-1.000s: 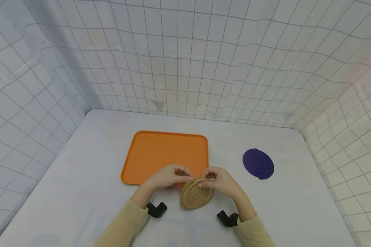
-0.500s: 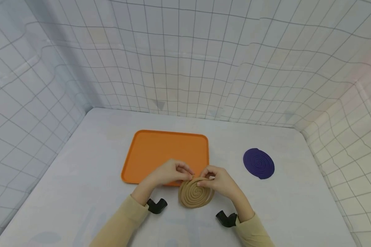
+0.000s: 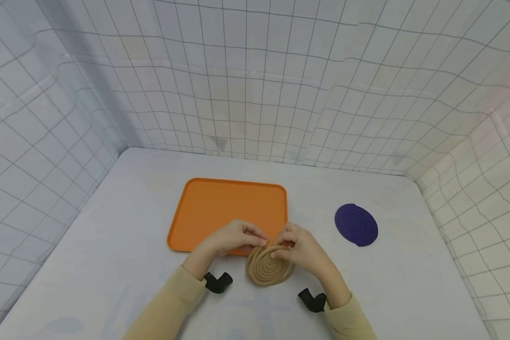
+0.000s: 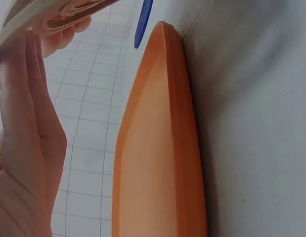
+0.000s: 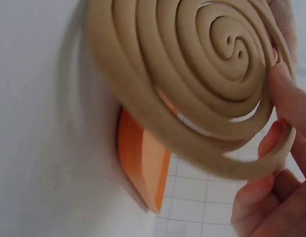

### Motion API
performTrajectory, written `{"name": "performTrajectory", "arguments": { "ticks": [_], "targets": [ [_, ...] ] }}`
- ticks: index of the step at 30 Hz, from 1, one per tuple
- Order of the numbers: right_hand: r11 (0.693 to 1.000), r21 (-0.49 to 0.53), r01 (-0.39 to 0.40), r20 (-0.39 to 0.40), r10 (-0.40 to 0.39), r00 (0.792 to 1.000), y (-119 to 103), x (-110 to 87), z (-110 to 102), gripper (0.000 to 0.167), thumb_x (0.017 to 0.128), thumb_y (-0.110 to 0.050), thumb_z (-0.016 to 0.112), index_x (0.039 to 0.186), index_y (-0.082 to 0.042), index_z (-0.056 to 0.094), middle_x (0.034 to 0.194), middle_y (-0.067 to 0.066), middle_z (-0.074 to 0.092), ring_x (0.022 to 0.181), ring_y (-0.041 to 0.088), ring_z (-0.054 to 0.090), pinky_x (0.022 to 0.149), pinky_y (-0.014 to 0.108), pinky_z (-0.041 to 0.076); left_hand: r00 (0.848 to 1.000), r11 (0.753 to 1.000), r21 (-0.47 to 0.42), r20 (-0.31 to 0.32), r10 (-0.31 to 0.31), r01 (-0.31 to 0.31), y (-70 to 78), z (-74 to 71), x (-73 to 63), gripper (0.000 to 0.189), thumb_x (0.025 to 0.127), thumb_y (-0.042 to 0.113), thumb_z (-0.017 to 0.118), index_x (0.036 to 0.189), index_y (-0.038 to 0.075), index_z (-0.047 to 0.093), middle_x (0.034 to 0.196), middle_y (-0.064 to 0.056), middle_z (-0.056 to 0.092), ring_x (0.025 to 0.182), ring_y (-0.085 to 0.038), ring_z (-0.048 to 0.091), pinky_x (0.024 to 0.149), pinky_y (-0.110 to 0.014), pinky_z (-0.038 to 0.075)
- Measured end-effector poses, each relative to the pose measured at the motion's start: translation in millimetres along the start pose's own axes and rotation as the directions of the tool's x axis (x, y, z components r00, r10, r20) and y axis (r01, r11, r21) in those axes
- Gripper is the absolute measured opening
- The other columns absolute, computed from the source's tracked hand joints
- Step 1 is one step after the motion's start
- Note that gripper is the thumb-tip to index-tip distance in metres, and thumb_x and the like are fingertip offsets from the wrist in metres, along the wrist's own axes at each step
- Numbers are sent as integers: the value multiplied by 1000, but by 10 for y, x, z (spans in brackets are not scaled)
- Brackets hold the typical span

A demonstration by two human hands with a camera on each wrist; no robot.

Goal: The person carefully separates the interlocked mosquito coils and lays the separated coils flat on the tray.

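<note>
Both hands hold a tan spiral mat point(image 3: 265, 271) by its far edge, raised and tilted above the table. My left hand point(image 3: 234, 236) pinches the upper left of its rim between thumb and fingers. At the upper right, my right hand point(image 3: 303, 248) grips the rim, thumb on the face turned toward me. The right wrist view shows the coil point(image 5: 192, 89) with gaps between its outer turns, the outermost strand bowing away near the right thumb point(image 5: 291, 101). Only a blurred strip of the mat point(image 4: 68, 12) shows in the left wrist view.
An orange tray point(image 3: 229, 205) with a raised rim lies just beyond the hands; the left hand overlaps its near edge. A purple spiral mat point(image 3: 356, 225) lies flat to the right on the white table point(image 3: 399, 283). Grid-patterned curtains point(image 3: 255, 85) enclose the back and sides.
The right fingers have shifted and curl more at the rim, and the gap along the mat's right outer strand looks wider. The left hand has moved slightly away from me, keeping its pinch.
</note>
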State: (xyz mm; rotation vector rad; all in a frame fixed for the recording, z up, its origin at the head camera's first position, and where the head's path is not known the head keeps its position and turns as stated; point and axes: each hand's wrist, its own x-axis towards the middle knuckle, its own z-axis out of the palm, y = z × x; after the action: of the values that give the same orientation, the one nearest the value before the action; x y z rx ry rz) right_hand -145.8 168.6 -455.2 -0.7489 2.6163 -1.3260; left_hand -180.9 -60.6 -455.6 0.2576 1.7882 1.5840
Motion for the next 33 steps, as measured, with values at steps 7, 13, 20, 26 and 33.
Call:
{"name": "performTrajectory", "arguments": {
  "ticks": [7, 13, 20, 26, 33],
  "targets": [
    [997, 82, -12, -11, 12, 1000, 81, -29, 25, 10, 81, -22, 81, 89, -19, 75, 83, -4, 63, 72, 5, 48, 65, 20, 43, 998, 989, -142, 60, -20, 29, -110, -22, 37, 35, 95, 15, 66, 123, -5, 63, 112, -8, 70, 93, -12, 69, 81, -27, 58],
    [991, 131, -32, -33, 37, 999, 96, -35, 33, 11, 80, -20, 81, 89, -17, 75, 85, -2, 65, 73, 6, 49, 66, 20, 42, 991, 981, -193, 131, 31, -5, -169, -27, 40, 42, 97, 13, 62, 135, -5, 54, 122, -12, 68, 97, -13, 69, 82, -27, 58],
    [991, 133, -13, -35, 18, 999, 116, -48, 33, 11, 80, -20, 81, 90, -17, 76, 85, -2, 66, 71, 5, 49, 64, 20, 43, 989, 991, -126, 135, 63, -46, -82, 8, -2, 41, 95, 14, 65, 131, -3, 57, 116, -11, 68, 97, -16, 68, 86, -33, 58],
    [994, 104, -18, -21, 21, 1000, 148, -101, -3, 13, 81, -19, 81, 92, -16, 75, 84, -2, 66, 74, 4, 53, 67, 21, 47, 989, 996, -63, 124, 76, -68, -66, 30, -36, 36, 94, 12, 65, 127, -3, 59, 111, -9, 68, 94, -14, 68, 84, -32, 58],
    [987, 125, -104, 27, 102, 994, 158, -164, -33, 14, 82, -21, 81, 92, -13, 76, 85, -1, 69, 75, 3, 59, 69, 22, 52, 986, 995, -42, 131, 100, -95, -85, 22, -42, 37, 93, 11, 66, 125, -6, 58, 107, -8, 67, 92, -13, 66, 81, -28, 57]
  ]
}}
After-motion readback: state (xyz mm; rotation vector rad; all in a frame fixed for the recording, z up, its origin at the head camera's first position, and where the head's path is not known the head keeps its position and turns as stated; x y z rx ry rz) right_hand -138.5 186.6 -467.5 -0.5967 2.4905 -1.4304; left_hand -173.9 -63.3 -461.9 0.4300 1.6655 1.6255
